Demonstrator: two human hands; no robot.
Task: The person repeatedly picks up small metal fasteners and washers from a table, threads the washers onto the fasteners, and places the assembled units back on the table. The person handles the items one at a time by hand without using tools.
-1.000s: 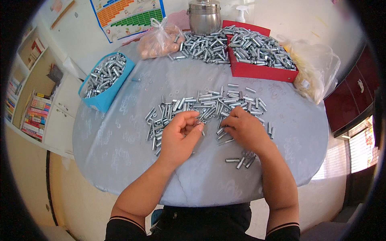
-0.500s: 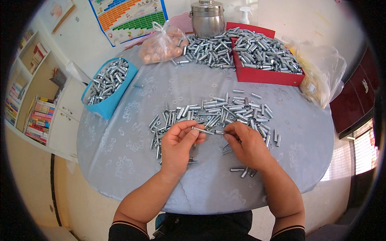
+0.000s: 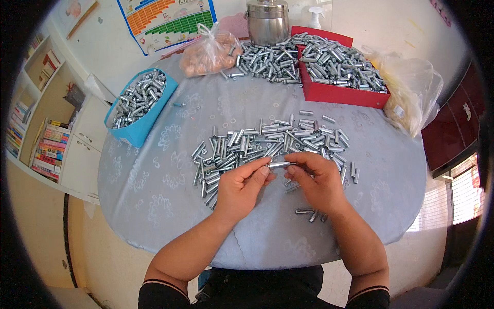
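Between my two hands, over the near edge of a loose pile, lies a shiny metal expansion anchor bolt, held roughly level. My left hand pinches its left end between thumb and fingers. The other end is in the fingertips of my right hand. A bright cylindrical sleeve shows in the gap between the hands; the fingers hide both ends. Just beyond the hands spreads a pile of metal sleeves and bolts. A few more sleeves lie beside my right wrist.
A blue container of metal parts stands at the left, a red box heaped with them at the far right. Behind are another heap, a tied bag of round brown items, a steel pot and a plastic bag.
Both hands have moved slightly right and closer together. The thin rod that showed between them is now a thicker bright sleeve.
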